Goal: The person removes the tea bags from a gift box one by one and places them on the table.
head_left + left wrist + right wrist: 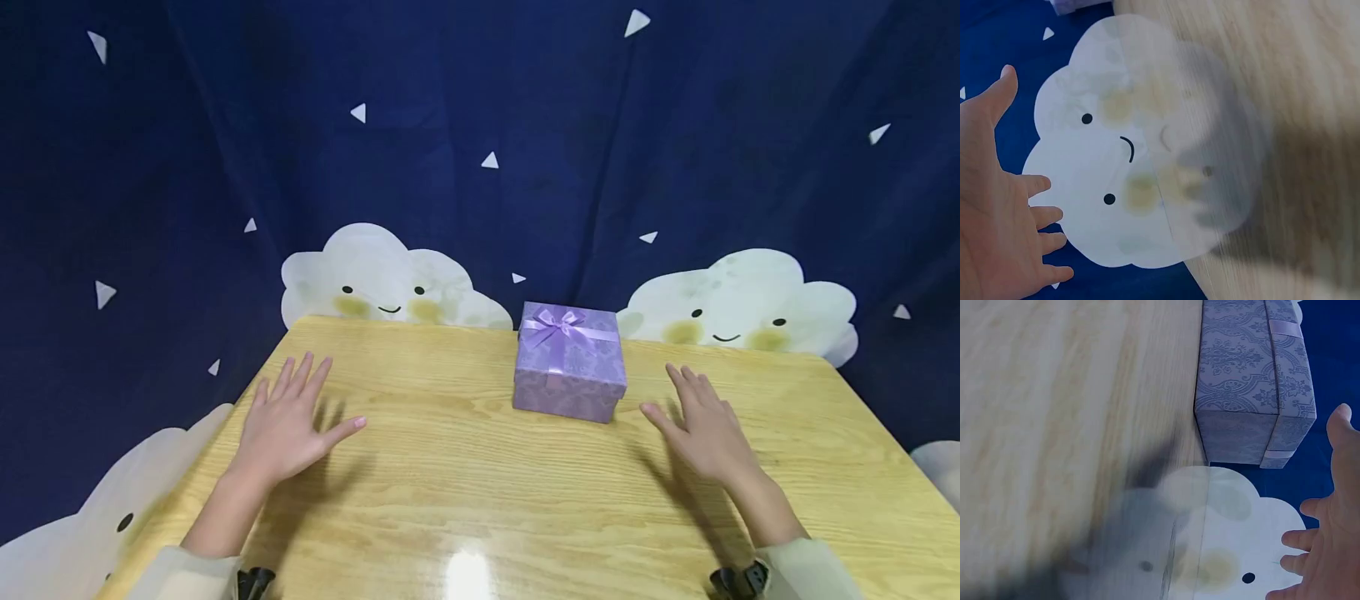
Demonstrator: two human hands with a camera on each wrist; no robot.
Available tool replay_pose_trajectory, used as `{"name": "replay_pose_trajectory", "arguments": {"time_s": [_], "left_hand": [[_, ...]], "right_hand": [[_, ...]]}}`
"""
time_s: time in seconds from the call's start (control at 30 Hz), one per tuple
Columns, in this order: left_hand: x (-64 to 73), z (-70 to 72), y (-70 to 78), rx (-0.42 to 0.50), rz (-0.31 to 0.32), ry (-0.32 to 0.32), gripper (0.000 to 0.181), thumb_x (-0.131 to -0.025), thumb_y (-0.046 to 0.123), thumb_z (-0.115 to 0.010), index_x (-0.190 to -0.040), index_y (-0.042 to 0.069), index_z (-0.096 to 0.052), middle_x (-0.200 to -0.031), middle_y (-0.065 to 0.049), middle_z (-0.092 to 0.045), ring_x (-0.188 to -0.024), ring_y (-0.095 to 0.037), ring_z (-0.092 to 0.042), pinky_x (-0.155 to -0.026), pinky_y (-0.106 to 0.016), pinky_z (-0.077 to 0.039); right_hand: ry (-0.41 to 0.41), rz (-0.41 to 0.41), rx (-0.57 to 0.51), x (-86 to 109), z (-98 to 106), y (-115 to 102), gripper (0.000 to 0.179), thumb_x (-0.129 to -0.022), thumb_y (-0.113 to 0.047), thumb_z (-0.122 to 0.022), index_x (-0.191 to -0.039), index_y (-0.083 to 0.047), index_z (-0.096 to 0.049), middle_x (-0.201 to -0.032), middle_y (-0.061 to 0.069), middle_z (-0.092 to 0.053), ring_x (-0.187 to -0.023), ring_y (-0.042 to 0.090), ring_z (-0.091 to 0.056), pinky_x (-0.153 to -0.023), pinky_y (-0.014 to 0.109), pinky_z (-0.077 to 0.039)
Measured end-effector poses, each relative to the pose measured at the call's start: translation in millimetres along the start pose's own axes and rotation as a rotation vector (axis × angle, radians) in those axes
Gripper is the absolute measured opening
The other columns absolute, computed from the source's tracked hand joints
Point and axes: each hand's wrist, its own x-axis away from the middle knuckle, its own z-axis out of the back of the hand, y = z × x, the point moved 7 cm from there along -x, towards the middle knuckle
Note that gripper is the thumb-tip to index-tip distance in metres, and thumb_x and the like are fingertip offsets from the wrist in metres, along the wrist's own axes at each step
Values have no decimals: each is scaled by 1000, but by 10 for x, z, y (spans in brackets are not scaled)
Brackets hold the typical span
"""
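Note:
A purple patterned gift box (567, 392) with a lid and a lilac ribbon bow (558, 327) stands near the far edge of the wooden table, right of the middle. My left hand (283, 433) hovers over the left side of the table, fingers spread and holding nothing. To the right of the box, my right hand (708, 433) is held over the table with its fingers extended, apart from the box. The right wrist view shows the box (1238, 369) from the side, with the right hand (1332, 537) near it.
The wooden table (450, 483) has a shiny surface reflecting a light. Behind it hangs a dark blue curtain (450, 192) printed with white triangles and smiling clouds (390, 279). Black straps (738, 581) circle both wrists by the pale sleeves (810, 571).

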Motion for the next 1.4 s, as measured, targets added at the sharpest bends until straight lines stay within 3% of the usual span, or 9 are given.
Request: {"name": "replay_pose_trajectory", "arguments": {"time_s": [0.13,0.4,0.7,1.0,1.23,1.4], "left_hand": [[-52,-22,45,11,-1,5,100,-81,74,-50,-152,9,-23,-157,-23,-24,-146,-45,-17,-115,-68,-12],[-190,-43,168,30,-24,46,92,-83,71,-52,-148,9,-33,-146,-22,-45,-135,-41,-41,-112,-67,-23],[-401,-92,334,82,-48,59,87,-84,68,-54,-144,7,-41,-140,-20,-52,-130,-39,-48,-109,-60,-31],[-629,-177,517,255,-23,24,75,-87,59,-57,-140,7,-46,-141,-17,-52,-131,-38,-47,-109,-60,-33],[-796,-315,682,463,-3,-71,71,-90,56,-56,-140,7,-46,-142,-12,-52,-129,-34,-51,-105,-52,-43],[-937,-406,823,619,11,-126,66,-91,51,-57,-139,6,-47,-141,-12,-52,-128,-33,-51,-106,-49,-44]], "right_hand": [[-28,15,-39,-73,-18,-26,77,-99,-52,-40,-153,-3,-13,-154,34,-17,-141,56,-11,-105,77,-15],[-24,62,-162,-202,2,-81,74,-101,-43,-42,-150,6,-16,-151,36,-23,-138,57,-19,-110,69,-21],[-37,15,-163,-299,-11,-93,73,-102,-46,-39,-148,7,-21,-148,36,-28,-135,55,-27,-109,67,-26],[12,23,-154,-438,48,-145,67,-101,-45,-42,-142,7,-35,-143,34,-39,-132,52,-35,-107,63,-32],[36,30,-181,-487,75,-158,61,-100,-39,-45,-138,9,-40,-138,35,-44,-122,51,-47,-97,59,-45],[27,17,-224,-519,85,-172,61,-101,-39,-45,-138,9,-41,-138,34,-45,-127,49,-44,-101,58,-45]]}}
